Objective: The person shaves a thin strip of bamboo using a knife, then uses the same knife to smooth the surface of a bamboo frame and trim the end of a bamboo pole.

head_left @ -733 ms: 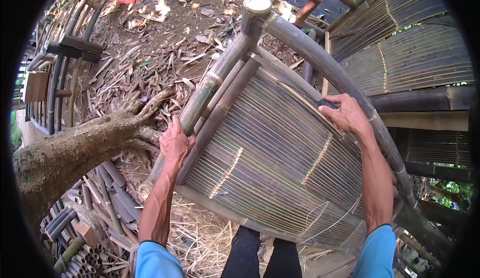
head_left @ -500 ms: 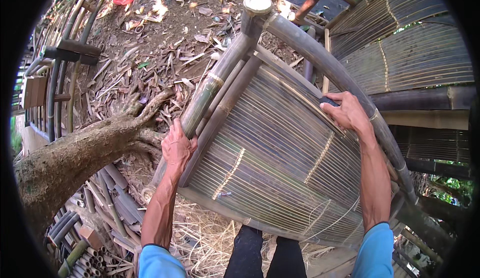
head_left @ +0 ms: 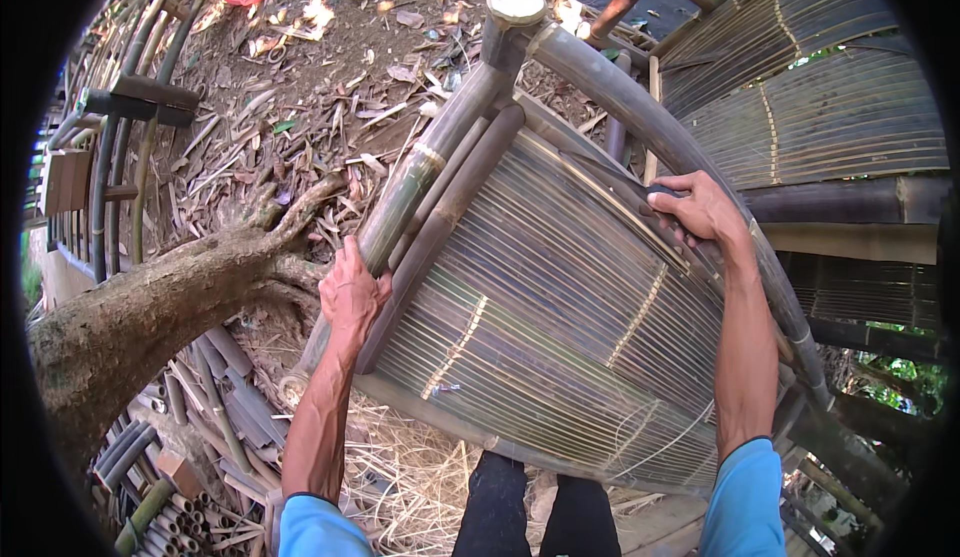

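Note:
A bamboo bench or bed frame stands before me, its slatted panel (head_left: 540, 287) made of thin dark strips bound with pale ties. My left hand (head_left: 352, 292) is closed around the thick bamboo pole (head_left: 405, 199) on the panel's left side. On the far right side, my right hand (head_left: 703, 209) grips the dark handle of a knife (head_left: 610, 174). Its blade points up and left and lies along the panel's edge strip, beside the curved bamboo rail (head_left: 640, 105). The fingers hide part of the handle.
A tree trunk (head_left: 170, 297) leans in from the left. Cut bamboo pieces (head_left: 180, 522) are piled at lower left, and pale shavings (head_left: 420, 477) lie near my legs. Another slatted bamboo panel (head_left: 810, 117) stands at right. Dry leaves cover the ground beyond.
My right hand has shifted slightly up and to the right with the knife, and the blade's angle has turned a little. My left hand keeps its hold on the pole.

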The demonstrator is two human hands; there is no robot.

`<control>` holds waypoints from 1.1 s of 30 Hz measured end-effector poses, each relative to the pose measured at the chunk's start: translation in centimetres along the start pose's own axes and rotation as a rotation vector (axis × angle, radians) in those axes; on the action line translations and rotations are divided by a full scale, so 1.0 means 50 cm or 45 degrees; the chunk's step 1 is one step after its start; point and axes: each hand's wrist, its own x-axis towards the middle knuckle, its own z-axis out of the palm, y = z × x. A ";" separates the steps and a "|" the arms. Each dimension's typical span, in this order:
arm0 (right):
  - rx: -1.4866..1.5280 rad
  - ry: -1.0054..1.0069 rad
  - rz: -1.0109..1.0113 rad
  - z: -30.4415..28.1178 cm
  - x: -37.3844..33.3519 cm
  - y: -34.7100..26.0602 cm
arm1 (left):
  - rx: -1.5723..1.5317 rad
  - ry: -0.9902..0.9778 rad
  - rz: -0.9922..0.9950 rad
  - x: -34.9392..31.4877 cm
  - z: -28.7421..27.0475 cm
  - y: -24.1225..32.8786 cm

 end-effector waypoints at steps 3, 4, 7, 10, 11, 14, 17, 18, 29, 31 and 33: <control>-0.212 0.054 -0.082 -0.013 0.012 -0.013 | -0.005 0.005 0.028 -0.002 0.000 -0.001; -0.443 0.221 -0.127 -0.016 0.016 -0.019 | -0.009 0.022 0.055 -0.002 0.000 -0.002; -0.618 0.284 -0.136 -0.028 0.036 -0.053 | -0.009 0.026 0.031 -0.002 0.002 -0.001; -0.635 0.260 -0.102 -0.045 0.045 -0.102 | -0.018 0.020 0.031 -0.003 0.001 0.001; -0.542 0.142 -0.029 -0.048 0.041 -0.118 | -0.011 0.016 0.015 -0.003 0.001 0.001; -0.778 0.231 -0.200 -0.009 0.012 -0.143 | -0.007 0.013 0.019 0.000 -0.001 0.002; -0.950 0.273 -0.270 0.113 -0.007 -0.123 | -0.011 -0.018 0.019 0.001 -0.001 -0.001; -0.890 0.305 -0.334 0.137 -0.014 -0.100 | -0.010 -0.035 0.017 0.003 0.000 -0.002; -0.850 0.444 -0.388 0.243 0.059 -0.012 | 0.000 0.000 0.027 0.003 0.002 -0.002; -0.726 0.418 -0.131 0.343 -0.001 -0.025 | 0.011 -0.012 0.004 0.003 0.002 0.000; -0.655 0.522 -0.195 0.396 -0.022 -0.033 | 0.004 0.022 0.015 0.002 0.000 0.002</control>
